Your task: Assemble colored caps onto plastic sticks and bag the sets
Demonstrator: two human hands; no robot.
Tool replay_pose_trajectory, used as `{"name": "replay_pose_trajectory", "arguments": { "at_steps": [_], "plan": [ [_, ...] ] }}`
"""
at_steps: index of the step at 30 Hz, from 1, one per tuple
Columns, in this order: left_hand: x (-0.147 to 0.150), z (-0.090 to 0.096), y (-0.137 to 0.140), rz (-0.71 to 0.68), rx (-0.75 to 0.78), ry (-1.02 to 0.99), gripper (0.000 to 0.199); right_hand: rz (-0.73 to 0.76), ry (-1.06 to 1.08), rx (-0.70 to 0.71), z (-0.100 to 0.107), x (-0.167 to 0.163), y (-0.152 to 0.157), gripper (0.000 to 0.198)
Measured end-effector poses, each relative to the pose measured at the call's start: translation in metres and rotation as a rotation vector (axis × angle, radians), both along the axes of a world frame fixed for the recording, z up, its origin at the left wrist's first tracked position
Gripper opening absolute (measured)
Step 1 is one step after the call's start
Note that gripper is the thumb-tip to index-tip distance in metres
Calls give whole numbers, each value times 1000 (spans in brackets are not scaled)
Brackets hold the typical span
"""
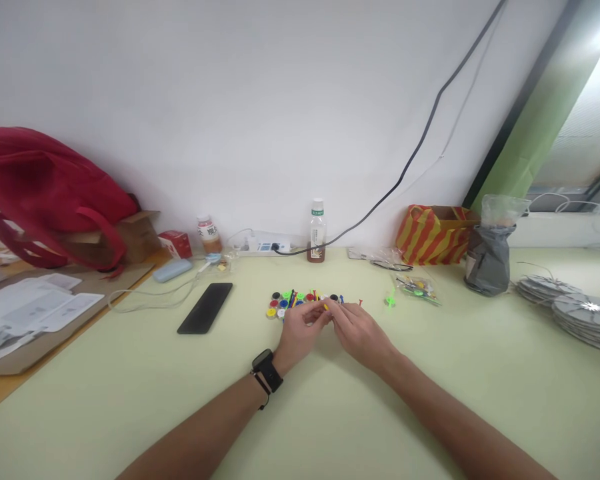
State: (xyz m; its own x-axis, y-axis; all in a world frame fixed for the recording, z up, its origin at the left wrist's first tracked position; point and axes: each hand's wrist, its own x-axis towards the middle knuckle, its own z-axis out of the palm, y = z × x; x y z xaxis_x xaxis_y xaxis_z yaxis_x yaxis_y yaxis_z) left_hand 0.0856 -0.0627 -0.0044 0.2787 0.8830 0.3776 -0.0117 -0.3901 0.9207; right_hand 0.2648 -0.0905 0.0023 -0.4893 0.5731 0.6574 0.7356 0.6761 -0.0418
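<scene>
Yellow plastic piece (326, 307), small, held where left hand (303, 327) and right hand (359, 328) meet over the desk (330, 417); fingers hide its shape. Coloured discs (271, 313) and thin sticks lie loose just beyond, probably kept close for easy picking. Black phone (205, 308) well off to the left, likely to leave elbow room. Bright-green piece (390, 300) sits apart on the right, near a clear bag (419, 289) of mixed parts; reason unclear. Two-handed hold presumably steadies something so tiny. Left grip: thumb and forefinger drawn together, clamped on the yellow piece. Right grip: likewise pinched, fingertips on the same piece from the opposite side.
</scene>
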Motion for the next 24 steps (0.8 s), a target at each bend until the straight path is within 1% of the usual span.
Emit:
{"name": "replay_pose_trajectory", "arguments": {
  "at_steps": [4, 6, 9, 12, 14, 18, 20, 22, 24],
  "plan": [
    [1, 3, -2, 62, 62, 46, 36, 15, 73, -27, 0, -2, -4, 60],
    [2, 5, -3, 77, 76, 70, 32, 33, 130, -66, 2, -1, -6, 63],
    [2, 7, -4, 87, 86, 98, 29, 64, 244, -193, 4, 3, -10, 67],
    [2, 7, -4, 124, 93, 103, 29, 97, 346, -339, 4, 6, -10, 65],
    [2, 6, -4, 137, 99, 110, 27, 119, 410, -422, 4, 7, -9, 61],
    [1, 7, -3, 168, 129, 137, 22, 164, 557, -552, 6, 6, -7, 47],
    [1, 9, -5, 167, 161, 157, 19, 175, 603, -584, 7, 4, -6, 45],
    [1, 13, -7, 157, 199, 179, 16, 180, 627, -589, 9, 3, -6, 47],
    [1, 16, -10, 119, 224, 210, 14, 188, 646, -590, 11, 3, -5, 46]
  ]
}}
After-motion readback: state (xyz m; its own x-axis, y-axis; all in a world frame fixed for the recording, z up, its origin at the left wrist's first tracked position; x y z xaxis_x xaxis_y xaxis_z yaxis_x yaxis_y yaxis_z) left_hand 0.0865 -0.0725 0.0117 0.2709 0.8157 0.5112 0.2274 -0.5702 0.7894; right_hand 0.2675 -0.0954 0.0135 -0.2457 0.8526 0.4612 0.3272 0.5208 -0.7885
